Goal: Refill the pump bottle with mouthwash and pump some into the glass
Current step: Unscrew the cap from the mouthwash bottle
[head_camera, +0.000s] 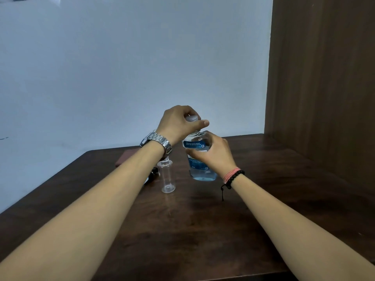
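Right hand (211,153) around upright mouthwash bottle (199,159), cap (191,118) upward.

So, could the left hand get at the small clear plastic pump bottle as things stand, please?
Probably yes: the small clear plastic pump bottle stands open on the dark wooden table, right below the left wrist, unobstructed. The left hand must first release the mouthwash bottle's cap.
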